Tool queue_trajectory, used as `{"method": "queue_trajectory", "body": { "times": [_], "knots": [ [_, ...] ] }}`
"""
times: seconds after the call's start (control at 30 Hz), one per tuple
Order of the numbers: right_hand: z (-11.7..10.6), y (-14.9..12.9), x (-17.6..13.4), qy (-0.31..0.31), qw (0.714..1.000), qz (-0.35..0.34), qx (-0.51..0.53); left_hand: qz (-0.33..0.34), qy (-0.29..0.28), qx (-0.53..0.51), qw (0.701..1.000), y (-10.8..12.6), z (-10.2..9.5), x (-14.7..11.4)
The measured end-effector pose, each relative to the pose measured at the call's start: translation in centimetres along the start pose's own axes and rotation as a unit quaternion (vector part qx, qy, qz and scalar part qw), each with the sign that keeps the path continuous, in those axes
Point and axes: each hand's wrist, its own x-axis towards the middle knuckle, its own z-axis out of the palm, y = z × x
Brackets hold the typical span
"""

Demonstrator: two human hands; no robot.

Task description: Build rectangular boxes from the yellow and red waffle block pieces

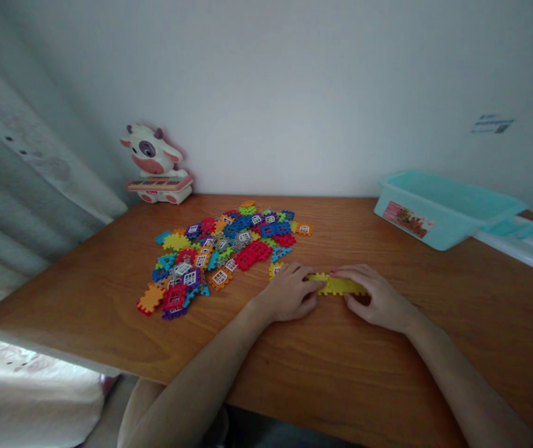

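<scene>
Near the centre of the frame, slightly right of middle, two bare hands hold a flat yellow plastic strip with notched, toothed edges (341, 286) on a brown wood-grain worktop (341, 373). The strip lies flat, its long axis running left to right across the frame, roughly in line with the worktop's far edge; one end points to the left hand, the other to the right. A seam near its middle suggests two pieces set end to end.

The left hand (294, 291) has its fingers closed on the strip's left end, covering it. The right hand (378, 298) grips the right part, thumb at the near edge, fingers at the far edge.

A yellow notched piece with a white window grid (275, 270) shows just beyond the left hand, partly hidden; whether it joins the strip cannot be seen.

Left of centre spreads a loose heap of multicoloured plastic building pieces (253, 254). At upper left stands a white and pink cow-shaped toy keyboard (154, 158). At right sits a pale turquoise plastic bin (450, 231), near a plain pale wall (285, 93).
</scene>
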Motion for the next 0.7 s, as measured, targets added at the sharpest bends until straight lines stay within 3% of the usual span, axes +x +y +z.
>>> {"method": "queue_trajectory", "body": {
  "times": [0.7],
  "knots": [
    [-0.07, -0.10, 0.11, 0.001, 1.000, 0.009, 0.010, 0.003, 0.026, 0.008, 1.000, -0.23, 0.58, 0.12]
  ]
}}
